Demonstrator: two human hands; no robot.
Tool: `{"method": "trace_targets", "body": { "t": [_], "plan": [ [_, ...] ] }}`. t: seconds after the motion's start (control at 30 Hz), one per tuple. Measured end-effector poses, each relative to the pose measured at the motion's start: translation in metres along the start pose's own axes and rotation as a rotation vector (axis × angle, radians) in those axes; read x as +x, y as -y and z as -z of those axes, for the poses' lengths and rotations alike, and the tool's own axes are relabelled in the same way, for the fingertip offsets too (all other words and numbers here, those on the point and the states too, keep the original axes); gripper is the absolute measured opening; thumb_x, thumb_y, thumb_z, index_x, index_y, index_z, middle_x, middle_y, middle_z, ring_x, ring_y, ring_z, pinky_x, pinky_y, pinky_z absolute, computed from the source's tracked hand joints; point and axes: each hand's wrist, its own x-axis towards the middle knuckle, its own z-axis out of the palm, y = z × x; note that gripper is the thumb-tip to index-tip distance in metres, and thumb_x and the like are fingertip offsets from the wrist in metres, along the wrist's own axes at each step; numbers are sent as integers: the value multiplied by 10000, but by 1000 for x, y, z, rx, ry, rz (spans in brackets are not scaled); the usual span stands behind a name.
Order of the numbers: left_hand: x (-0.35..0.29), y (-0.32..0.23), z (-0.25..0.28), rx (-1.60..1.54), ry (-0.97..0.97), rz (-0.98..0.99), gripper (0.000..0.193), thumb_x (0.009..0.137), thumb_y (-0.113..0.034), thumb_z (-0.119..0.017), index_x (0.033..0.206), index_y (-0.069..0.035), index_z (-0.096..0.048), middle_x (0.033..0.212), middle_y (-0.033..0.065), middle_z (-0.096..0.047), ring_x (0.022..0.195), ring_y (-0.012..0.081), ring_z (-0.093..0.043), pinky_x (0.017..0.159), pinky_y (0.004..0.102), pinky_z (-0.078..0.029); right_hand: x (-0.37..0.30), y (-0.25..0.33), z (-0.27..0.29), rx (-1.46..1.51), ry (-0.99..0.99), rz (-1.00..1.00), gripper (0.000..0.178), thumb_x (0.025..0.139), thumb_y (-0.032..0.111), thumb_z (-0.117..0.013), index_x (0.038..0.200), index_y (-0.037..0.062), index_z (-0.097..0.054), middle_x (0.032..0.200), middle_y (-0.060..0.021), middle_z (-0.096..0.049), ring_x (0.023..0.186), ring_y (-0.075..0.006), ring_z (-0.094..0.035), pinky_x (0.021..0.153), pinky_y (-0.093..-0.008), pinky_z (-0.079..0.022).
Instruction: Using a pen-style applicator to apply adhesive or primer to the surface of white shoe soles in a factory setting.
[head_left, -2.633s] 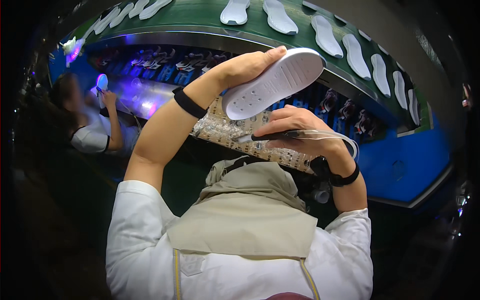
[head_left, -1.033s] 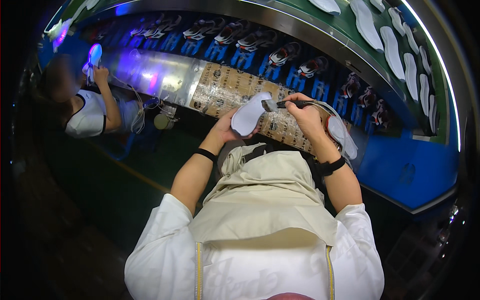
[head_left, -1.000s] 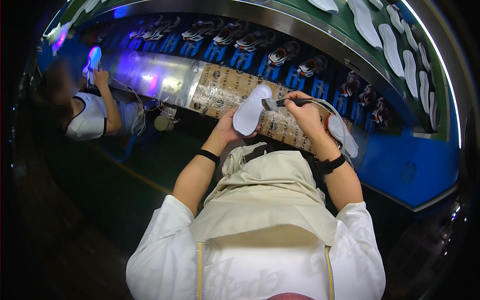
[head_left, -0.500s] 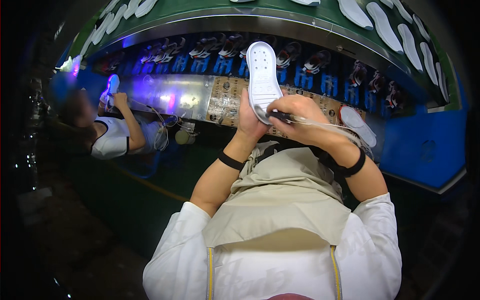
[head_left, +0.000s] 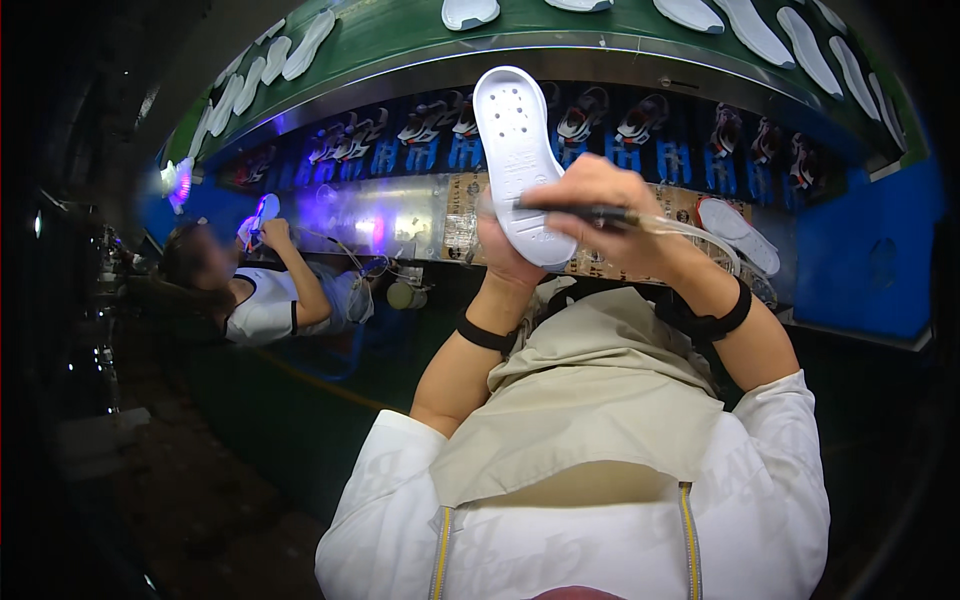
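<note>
My left hand (head_left: 508,258) is closed around the heel end of a white shoe sole (head_left: 520,150), held up with its toe end pointing away from me. Several small holes dot the toe end of its face, and ridges cross the heel end. In my right hand (head_left: 625,190) is a black pen-shaped tool (head_left: 592,212), with a clear hose trailing back past my wrist. The tool lies across the heel half of the sole; its tip is blurred, and I cannot tell whether it touches.
White soles lie on a green conveyor belt (head_left: 390,38). Below it, shoe uppers (head_left: 640,118) sit on blue racks. More soles (head_left: 738,235) rest on the ledge at right, by a blue panel (head_left: 860,260). At left a person (head_left: 265,300) works on a sole near a small pot (head_left: 405,295).
The sole has turned slightly, its toe end shifting left and its heel right. My right hand has risen, bringing the tool from the heel edge across the sole. The view has shifted a little.
</note>
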Motion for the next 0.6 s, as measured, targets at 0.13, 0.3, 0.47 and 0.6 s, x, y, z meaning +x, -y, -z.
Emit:
{"method": "trace_targets", "body": {
  "t": [0.13,0.3,0.47,0.6],
  "plan": [
    [3,-2,-6,-9,-5,-21,617,1032,-477,-353,1443,-61,-549,1376,179,-638,1241,328,-639,1084,486,-515,2,7,4,-217,-16,100,258,861,146,-791,1118,144,-774,888,-49,-685,851,-252,-594,850,-388,-441],
    [5,-17,-15,2,42,14,667,998,-503,-382,1466,-53,-533,1349,259,-624,1207,428,-635,1059,534,-522,-2,19,4,30,106,35,324,833,161,-823,1154,157,-775,1032,-67,-715,988,-263,-621,871,-432,-430],
    [14,-31,-22,-39,169,137,724,967,-603,-445,1417,-47,-554,1244,272,-626,1078,411,-621,976,542,-543,-3,23,6,-70,335,253,341,832,151,-827,1167,141,-765,962,-65,-709,912,-246,-630,833,-365,-429],
    [11,-35,-45,38,182,89,788,914,-694,-466,1368,-59,-577,1209,241,-584,994,344,-587,858,451,-514,-3,27,11,58,144,53,314,846,161,-822,1155,146,-762,959,-51,-696,927,-222,-630,821,-368,-420]
  ]
}}
